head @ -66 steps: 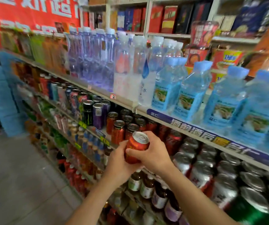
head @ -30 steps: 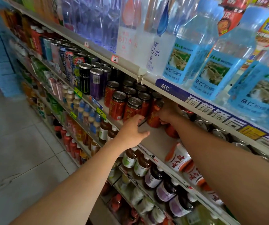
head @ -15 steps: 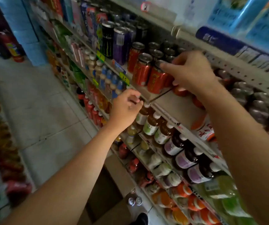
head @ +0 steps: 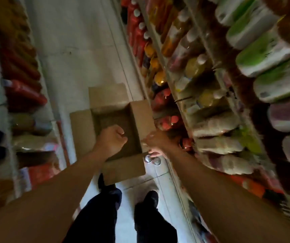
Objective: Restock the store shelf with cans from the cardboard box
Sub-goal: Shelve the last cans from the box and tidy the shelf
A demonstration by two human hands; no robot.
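I am looking straight down at an open cardboard box [head: 141,120] on the floor, flaps spread, with a bare brown bottom where I can see it. My left hand [head: 111,139] hovers over the box with its fingers curled into a fist and holds nothing. My right hand [head: 156,142] reaches down just right of the box, fingers pointing at two silver-topped cans [head: 155,160] that stand on the floor by the box's near right corner. The hand is blurred and partly covers the cans. The store shelf [head: 184,102] rises on the right.
Rows of bottles [head: 263,55] fill the right shelf's tiers. Another rack of goods [head: 21,95] lines the left side of the narrow tiled aisle [head: 74,50]. My dark-trousered legs and shoes [head: 151,197] stand just behind the box.
My view has swung from the can shelf down to the floor. Both hands left the shelf and dropped to the box. The right hand no longer touches the shelved cans.
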